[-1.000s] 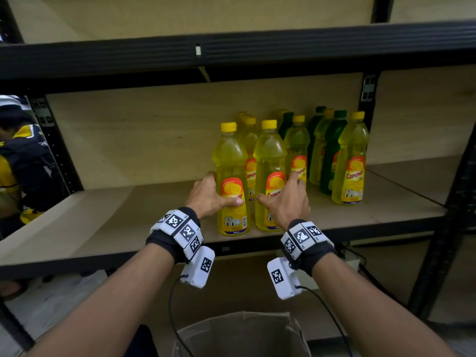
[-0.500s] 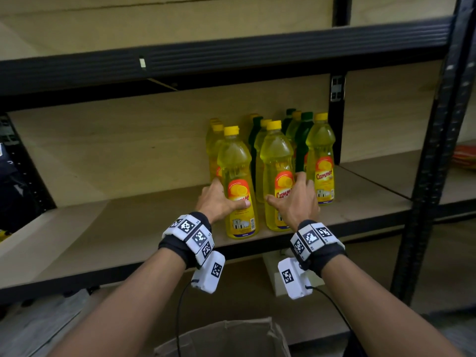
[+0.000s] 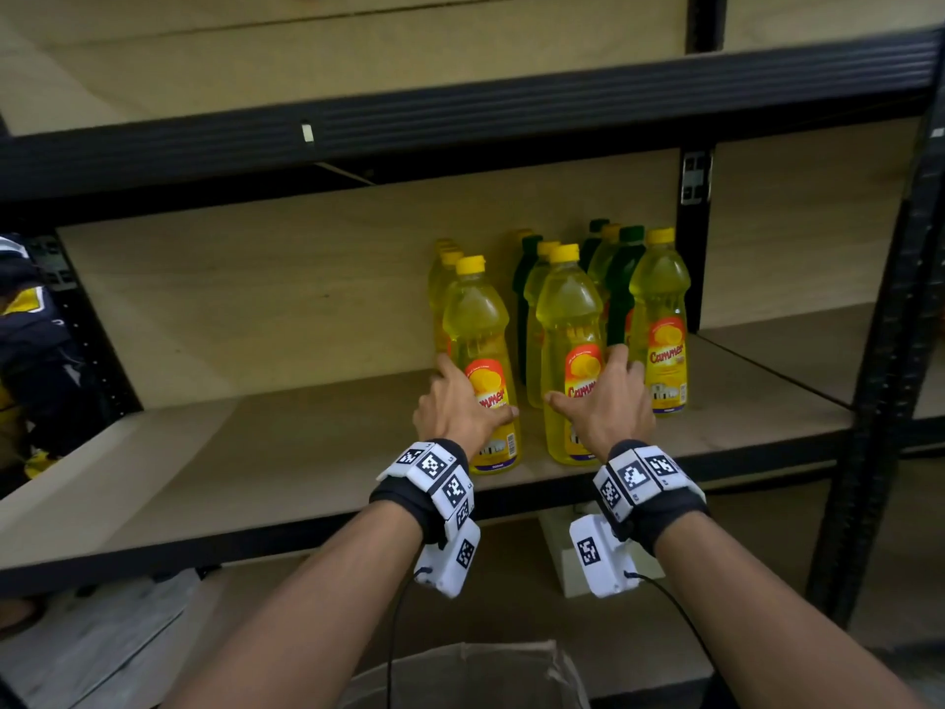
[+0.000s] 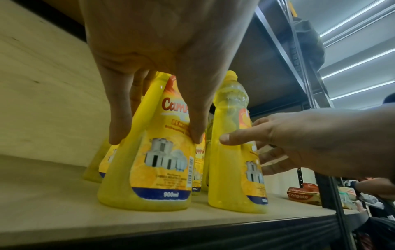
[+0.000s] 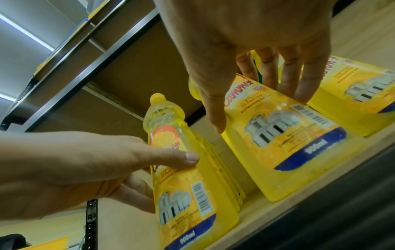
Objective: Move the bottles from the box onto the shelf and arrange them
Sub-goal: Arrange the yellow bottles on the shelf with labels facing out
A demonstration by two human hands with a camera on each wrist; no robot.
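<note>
Two tall yellow plastic dish-soap bottles with yellow caps stand upright at the front of the pale wooden shelf board [image 3: 286, 452], side by side with a gap between them. The left hand [image 3: 455, 406] grasps the left front bottle [image 3: 480, 360]: its thumb lies across the orange label and its fingers reach round the bottle's far side, as the left wrist view shows with a fingertip and the thumb pressed on either edge of the label. The right hand [image 3: 608, 401] grasps the right front bottle [image 3: 567, 340] in the same way, thumb on the near left side and fingers wrapped round the right. Both bottle bases sit flat on the board.

Behind and to the right stands a cluster of more bottles, some yellow, some dark green [image 3: 626, 284], in rows running back toward the plywood rear panel; another yellow bottle [image 3: 659, 319] stands just right of the right hand. A black metal shelf beam [image 3: 460, 120] crosses above. Below the wrists, the open top of a brown cardboard box [image 3: 486, 667] shows at the bottom edge. In the left wrist view, a red toothpaste carton [image 4: 303, 196] lies farther along the shelf.
</note>
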